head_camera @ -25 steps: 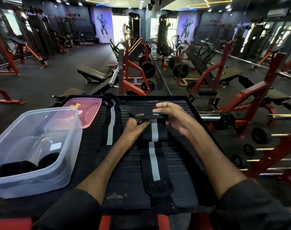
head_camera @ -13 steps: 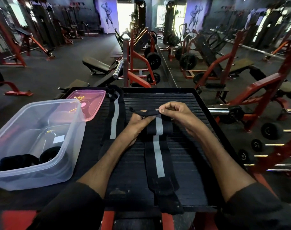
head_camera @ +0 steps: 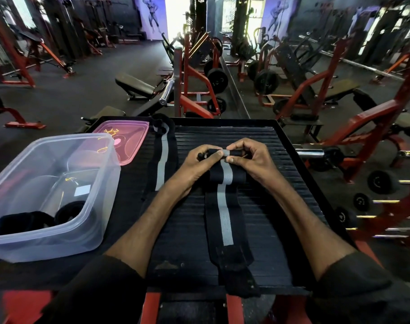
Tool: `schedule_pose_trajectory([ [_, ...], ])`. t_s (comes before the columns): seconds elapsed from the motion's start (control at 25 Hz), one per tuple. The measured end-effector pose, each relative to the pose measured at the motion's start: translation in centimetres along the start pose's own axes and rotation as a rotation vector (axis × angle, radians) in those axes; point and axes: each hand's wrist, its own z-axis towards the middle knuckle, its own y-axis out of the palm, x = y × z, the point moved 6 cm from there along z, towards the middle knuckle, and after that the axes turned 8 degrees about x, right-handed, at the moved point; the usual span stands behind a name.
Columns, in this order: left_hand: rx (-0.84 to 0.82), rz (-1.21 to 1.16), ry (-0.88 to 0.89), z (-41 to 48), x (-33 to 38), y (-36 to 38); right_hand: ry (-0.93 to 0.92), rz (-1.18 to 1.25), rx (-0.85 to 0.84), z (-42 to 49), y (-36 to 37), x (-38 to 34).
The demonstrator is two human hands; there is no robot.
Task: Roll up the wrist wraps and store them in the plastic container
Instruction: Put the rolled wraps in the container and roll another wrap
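Head view.

- **Wrap** (head_camera: 225,206): black with a grey centre stripe. It lies lengthwise down the middle of the desk (head_camera: 276,188). The near end hangs over the desk's front edge, and the far end is turned into a small, tight roll.
- **Left hand** (head_camera: 200,163): fingers curled round the left end of that roll, thumb tip on top by the grey stripe.
- **Right hand** (head_camera: 249,157): fingers curled over the right end of the roll, thumb tip against the stripe just below the left thumb.
- **Hands and wrap together:** both hands hold the rolled end between them, thumb tips close together. The flat remainder of the wrap runs from the hands back toward the person, between the forearms.
- **Second wrap** (head_camera: 163,160): same colours, laid flat and unrolled just left of the left hand. Its far end is bunched at the desk's back edge.
- **Container** (head_camera: 47,239): clear plastic, open, on the desk's left side, well apart from the hands. Dark rolls (head_camera: 69,212) sit inside at its near end; their number is not clear.
- **Lid** (head_camera: 127,139): pink, translucent, lying flat behind the container and beside the second wrap.
- **Surroundings:** gym floor with red-framed machines, benches and weight plates.
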Motion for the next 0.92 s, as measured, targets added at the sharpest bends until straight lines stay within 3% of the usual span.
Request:
schedule_pose_trajectory([
  [0.16,-0.01,0.068,0.076,0.1,0.2,0.1,0.097,0.152,-0.044,-0.1,0.1,0.3],
  [0.4,-0.042,0.118,0.196,0.2,0.1,0.0,0.541,0.434,-0.225,-0.8,0.5,0.8],
  [0.52,-0.05,0.139,0.216,0.2,0.2,0.0,0.683,0.525,-0.178,-0.9,0.6,0.7],
  [0.6,-0.067,0.173,0.234,0.2,0.5,-0.2,0.689,0.382,-0.202,-1.0,0.5,1.5],
  [0.72,-0.084,0.211,0.266,0.0,1.0,-0.4,0.682,0.213,-0.368,-1.8,0.8,2.0],
  [0.92,-0.112,0.186,0.177,0.1,0.8,-0.4,0.533,0.237,-0.271,-1.3,0.4,1.5],
])
